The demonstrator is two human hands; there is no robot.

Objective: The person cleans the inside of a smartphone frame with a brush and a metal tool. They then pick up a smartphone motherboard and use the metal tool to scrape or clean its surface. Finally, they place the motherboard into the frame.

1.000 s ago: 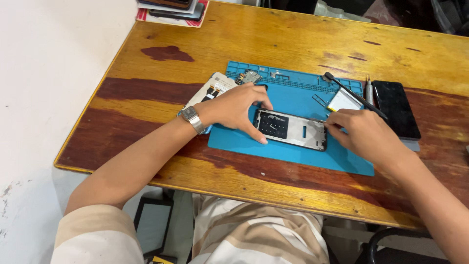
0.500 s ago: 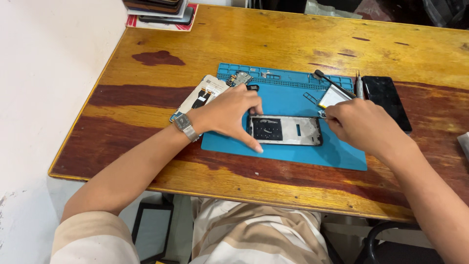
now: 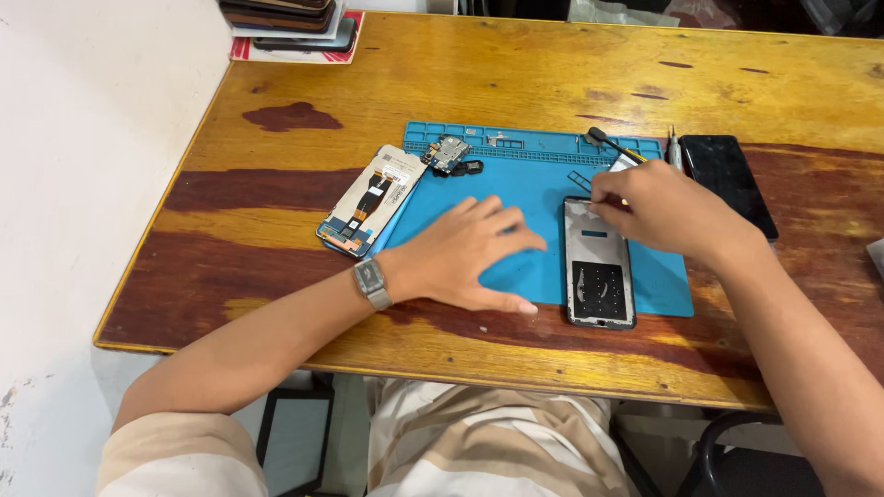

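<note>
Wooden table [image 3: 516, 64] carries a blue repair mat [image 3: 516, 198]; left hand [image 3: 465, 258] lies spread flat, bracing, while right hand [image 3: 658, 207] pinches the opened phone frame [image 3: 599, 267] steady.

A worn wooden table [image 3: 516, 74] filled the frame. On it lay a blue work mat [image 3: 516, 184] at centre, a dark phone [image 3: 732, 179] at right, and a stack of phones [image 3: 290, 23] at upper left.

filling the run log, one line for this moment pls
left hand flat on blue mat | right hand at top of phone frame | frame upright on mat
</note>
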